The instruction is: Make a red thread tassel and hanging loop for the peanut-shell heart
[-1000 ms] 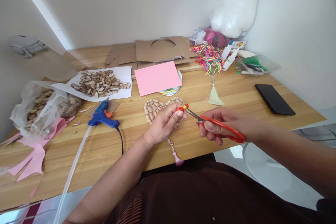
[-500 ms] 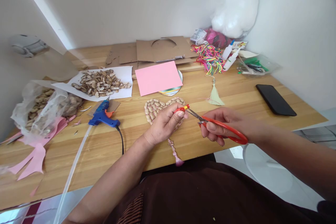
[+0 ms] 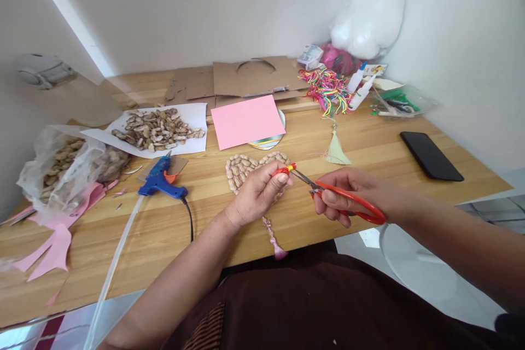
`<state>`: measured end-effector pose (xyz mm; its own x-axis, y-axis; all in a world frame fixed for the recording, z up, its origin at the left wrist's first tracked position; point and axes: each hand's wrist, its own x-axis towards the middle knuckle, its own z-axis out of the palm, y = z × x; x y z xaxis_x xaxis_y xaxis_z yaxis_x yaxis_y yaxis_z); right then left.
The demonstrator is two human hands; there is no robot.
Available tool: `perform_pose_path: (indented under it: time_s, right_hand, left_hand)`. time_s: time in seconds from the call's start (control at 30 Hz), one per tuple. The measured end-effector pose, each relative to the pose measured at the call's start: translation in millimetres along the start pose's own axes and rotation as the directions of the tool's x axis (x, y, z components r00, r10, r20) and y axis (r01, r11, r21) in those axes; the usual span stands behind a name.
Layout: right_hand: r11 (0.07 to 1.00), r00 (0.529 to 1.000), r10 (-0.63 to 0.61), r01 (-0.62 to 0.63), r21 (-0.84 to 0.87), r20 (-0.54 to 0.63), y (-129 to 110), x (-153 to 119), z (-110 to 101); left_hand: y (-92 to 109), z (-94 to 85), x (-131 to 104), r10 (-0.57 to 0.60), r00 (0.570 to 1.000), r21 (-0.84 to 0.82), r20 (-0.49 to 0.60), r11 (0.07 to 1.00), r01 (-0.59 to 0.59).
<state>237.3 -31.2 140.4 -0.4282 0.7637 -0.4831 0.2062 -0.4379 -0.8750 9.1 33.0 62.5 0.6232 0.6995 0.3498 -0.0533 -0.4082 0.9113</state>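
Just below frame centre, a small red-and-yellow tassel [image 3: 287,168] is pinched in the closed left hand [image 3: 256,194]. The red scissors [image 3: 340,199] are gripped by the right hand [image 3: 348,192] immediately to its right, their long axis running leftward and slightly upward, tips at the tassel.

A blue glue gun [image 3: 161,183] lies on the wooden table [image 3: 369,147] near a sheet of peanut shells [image 3: 158,128]. Pink paper [image 3: 246,120] sits before cardboard [image 3: 246,79]; a black phone [image 3: 431,156] lies far right.

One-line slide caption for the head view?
Left hand pinches a red-yellow cord while right hand holds red scissors to it.
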Motion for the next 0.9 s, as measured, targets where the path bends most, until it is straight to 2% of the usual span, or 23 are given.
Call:
perform_pose_path:
  time_s: [0.23,0.43,0.57,0.63,0.7,0.8,0.83,0.9]
  right_hand:
    - [0.998,0.999,0.041,-0.039,-0.058,0.023,-4.8,-1.6,-5.7]
    - [0.995,0.988,0.092,-0.088,-0.04,0.124,-4.6,4.4,-19.3]
    - [0.991,0.979,0.134,-0.131,-0.026,0.151,-4.4,8.7,-21.5]
    - [0.989,0.982,0.13,-0.118,-0.091,0.136,-5.9,8.1,-20.0]
    - [0.97,0.991,0.101,-0.079,-0.23,0.083,-8.8,5.5,-17.9]
    - [0.875,0.999,-0.011,-0.008,-0.484,-0.037,-13.0,1.1,-15.8]
    - [0.858,0.998,-0.029,0.0,-0.513,-0.048,-13.6,0.4,-15.9]
    - [0.898,1.0,0.015,-0.015,-0.439,-0.005,-11.9,0.9,-17.4]
  left_hand:
    - [-1.3,-1.5,0.3,-0.013,1.0,0.057,0.022,0.998,0.011]
    - [-4.0,-1.2,1.3,0.009,0.999,0.093,0.042,0.996,-0.013]
    - [-5.5,-0.8,1.8,0.008,0.999,0.102,0.041,0.995,-0.012]
    - [-5.9,-0.7,1.5,-0.016,0.999,0.104,0.048,0.995,0.011]
    - [-6.3,-0.7,1.1,-0.037,0.997,0.102,0.064,0.994,0.031]
    - [-6.6,-0.5,1.0,-0.029,0.996,0.096,0.082,0.995,0.021]
    - [-6.5,-0.3,1.1,-0.021,0.996,0.094,0.085,0.995,0.013]
    - [-5.7,0.1,1.5,-0.012,0.996,0.098,0.086,0.995,0.003]
